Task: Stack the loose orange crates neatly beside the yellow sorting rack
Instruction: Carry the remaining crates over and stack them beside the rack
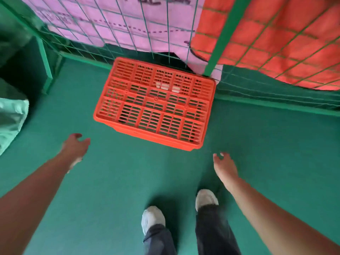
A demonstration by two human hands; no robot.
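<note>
- Far left edge: pale plastic bag [11, 122] on the floor [110, 181], with a green frame post [46, 70] behind it. Neither is a task item.
- Left hand [75, 146]: stretched forward, fingers loose and spread, holding nothing. It hovers over the floor short of the crate's near-left corner, no contact.
- Orange crate [154, 105]: centre, on the floor. The slotted base faces up, so I read it as upside down. Its far side sits at the foot of the green mesh fence [165, 43], far-right corner by the fence post. Something white shows through the slots; can't tell what. Single crate or nested stack, can't tell from this angle.
- Behind the fence: pink sheet [110, 24] left of centre, orange-red sheet [276, 43] to the right.
- Right hand [224, 166]: fingers slightly curled, empty, near the crate's near-right corner but apart from it.
- Bottom centre: pale shoes [152, 218] pointed at the crate.
- Yellow sorting rack: not in view.
- Step, my read: two-handed reach-in for pickup, grasp not yet made.
- Next move needs one hand on each short side, an even grip under the rim, and a lift straight up and back so the far corner doesn't snag the mesh. Then locate the rack. The crate may need flipping to match the stack.
</note>
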